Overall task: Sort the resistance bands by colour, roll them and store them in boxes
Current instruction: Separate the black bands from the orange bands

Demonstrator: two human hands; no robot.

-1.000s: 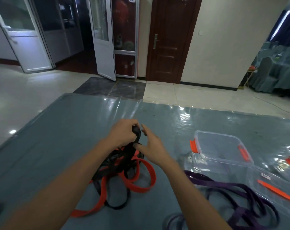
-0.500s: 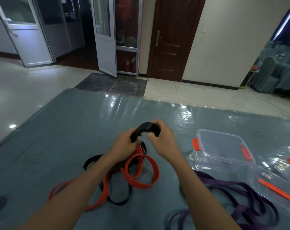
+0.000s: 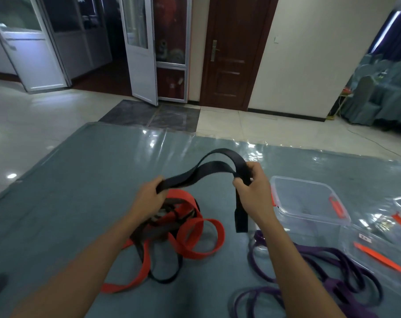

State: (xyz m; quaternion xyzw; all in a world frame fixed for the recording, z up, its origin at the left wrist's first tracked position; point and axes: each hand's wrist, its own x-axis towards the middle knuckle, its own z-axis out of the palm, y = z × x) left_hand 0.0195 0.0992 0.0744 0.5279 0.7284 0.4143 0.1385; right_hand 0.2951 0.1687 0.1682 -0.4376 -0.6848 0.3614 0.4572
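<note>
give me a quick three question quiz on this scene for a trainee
1. True or false: the black flat resistance band is gripped by both the left hand and the right hand.
2. Which loose bands lie on the person's right, just in front of the clear plastic box with orange clips? A yellow bands; B purple bands; C green bands.
3. Fill in: the orange-red flat bands lie in a tangle with ___ ones.
Key: 1 true; 2 B; 3 black.
</note>
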